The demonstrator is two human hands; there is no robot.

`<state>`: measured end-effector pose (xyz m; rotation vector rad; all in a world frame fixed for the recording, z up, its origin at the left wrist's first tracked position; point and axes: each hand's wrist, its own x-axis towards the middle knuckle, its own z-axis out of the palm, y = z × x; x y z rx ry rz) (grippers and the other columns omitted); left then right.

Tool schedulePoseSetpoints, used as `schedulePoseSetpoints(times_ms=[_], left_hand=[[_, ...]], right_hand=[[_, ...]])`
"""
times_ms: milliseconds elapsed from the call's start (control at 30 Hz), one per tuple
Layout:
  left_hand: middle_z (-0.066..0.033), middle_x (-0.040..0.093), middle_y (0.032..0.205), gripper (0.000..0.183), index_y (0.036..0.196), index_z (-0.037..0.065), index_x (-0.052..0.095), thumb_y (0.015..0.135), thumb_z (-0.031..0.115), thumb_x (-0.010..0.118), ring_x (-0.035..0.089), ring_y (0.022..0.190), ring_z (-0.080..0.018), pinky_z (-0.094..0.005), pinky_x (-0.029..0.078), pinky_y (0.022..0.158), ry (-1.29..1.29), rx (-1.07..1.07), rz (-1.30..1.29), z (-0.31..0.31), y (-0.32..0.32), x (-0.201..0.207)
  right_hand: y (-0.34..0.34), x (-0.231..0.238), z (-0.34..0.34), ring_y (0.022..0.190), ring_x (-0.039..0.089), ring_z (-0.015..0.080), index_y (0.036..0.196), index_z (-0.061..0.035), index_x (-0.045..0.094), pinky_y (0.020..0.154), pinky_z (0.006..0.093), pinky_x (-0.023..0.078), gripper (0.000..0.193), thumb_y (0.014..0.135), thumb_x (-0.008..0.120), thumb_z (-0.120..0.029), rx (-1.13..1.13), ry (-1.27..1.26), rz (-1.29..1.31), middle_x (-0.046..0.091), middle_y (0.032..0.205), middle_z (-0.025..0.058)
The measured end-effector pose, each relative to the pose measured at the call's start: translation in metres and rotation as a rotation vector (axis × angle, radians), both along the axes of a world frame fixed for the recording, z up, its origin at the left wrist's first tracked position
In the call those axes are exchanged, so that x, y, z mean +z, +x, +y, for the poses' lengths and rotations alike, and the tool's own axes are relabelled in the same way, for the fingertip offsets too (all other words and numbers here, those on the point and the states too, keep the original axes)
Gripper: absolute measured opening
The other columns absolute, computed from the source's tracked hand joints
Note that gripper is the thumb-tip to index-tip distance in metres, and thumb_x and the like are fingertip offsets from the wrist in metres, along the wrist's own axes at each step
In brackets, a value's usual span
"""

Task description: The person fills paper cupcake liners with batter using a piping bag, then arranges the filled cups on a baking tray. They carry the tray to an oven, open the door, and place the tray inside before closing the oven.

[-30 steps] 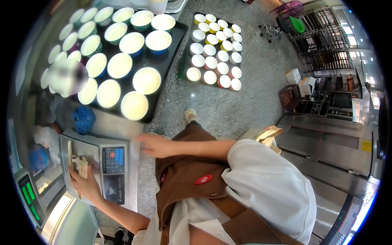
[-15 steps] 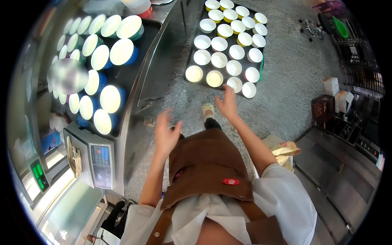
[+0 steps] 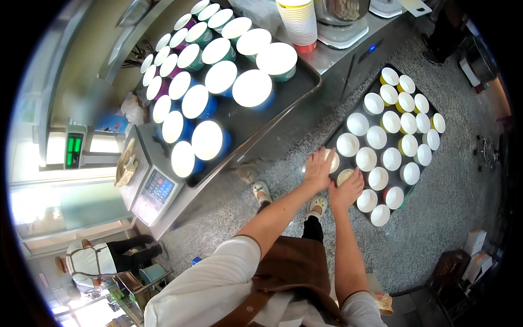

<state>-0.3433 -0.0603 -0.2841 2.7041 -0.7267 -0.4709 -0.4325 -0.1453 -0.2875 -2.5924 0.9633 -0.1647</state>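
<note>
A dark tray [image 3: 423, 177] on the right bears rows of white-rimmed paper cups, several with yellow sides. My left hand [image 3: 317, 171] has its fingers curled over a pale-filled paper cup [image 3: 333, 161] at the tray's near-left edge. Just beside it, my right hand [image 3: 347, 191] closes about a second paper cup [image 3: 343, 176] with a pale filling. Both cups are partly covered by my fingers. White insides show in the other cups, such as the paper cup [image 3: 366, 200] right of my right hand.
On the steel counter at left, a dark tray [image 3: 261, 124] holds blue, green and purple cups with pale tops. A scale [image 3: 155, 193] stands at its near end; stacked cups [image 3: 297, 22] stand farther back. Another person [image 3: 98, 259] bends over at lower left.
My hands were apart and empty, short of the tray. Now both have reached forward to the two pale-filled cups at its near edge. The view has swung to the left.
</note>
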Motion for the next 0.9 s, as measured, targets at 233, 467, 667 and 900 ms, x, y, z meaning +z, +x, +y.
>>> schedulePoseSetpoints(times_ms=[233,467,667,900], left_hand=[[-0.0168,0.044,0.135,0.098,0.145,0.015,0.037,0.059,0.011,0.083,0.044,0.123,-0.0340,-0.0434,0.040,0.100,-0.078,0.021,-0.067,-0.006,0.006,-0.002],[-0.0149,0.047,0.128,0.091,0.139,0.016,0.044,0.056,0.007,0.079,0.046,0.117,-0.0347,-0.0447,0.042,0.097,-0.271,0.074,-0.027,-0.005,0.011,0.027],[-0.0170,0.047,0.126,0.086,0.136,0.015,0.045,0.057,0.008,0.077,0.046,0.117,-0.0370,-0.0468,0.041,0.099,-0.410,0.116,-0.070,0.036,0.000,0.170],[-0.0189,0.051,0.121,0.079,0.132,0.009,0.046,0.058,0.009,0.074,0.049,0.112,-0.0389,-0.0456,0.040,0.098,-0.448,0.148,-0.311,0.108,0.020,0.326]], right_hand=[[0.004,0.001,-0.011,0.120,0.044,0.0384,0.144,-0.0031,0.032,0.100,0.0473,0.040,0.102,0.059,0.087,-0.015,0.018,0.020,0.014,0.044,0.134,0.0201],[-0.001,0.025,-0.021,0.115,0.045,0.0418,0.144,-0.0008,0.032,0.101,0.0499,0.038,0.099,0.059,0.081,-0.012,0.079,0.031,-0.102,0.045,0.128,0.0239],[-0.020,0.096,-0.031,0.116,0.044,0.0444,0.143,0.0011,0.032,0.102,0.0519,0.036,0.093,0.061,0.075,-0.010,0.231,0.057,-0.244,0.045,0.129,0.0248],[-0.036,0.186,-0.048,0.123,0.040,0.0456,0.144,0.0009,0.030,0.105,0.0521,0.034,0.094,0.061,0.075,-0.004,0.378,0.178,-0.317,0.042,0.133,0.0263]])
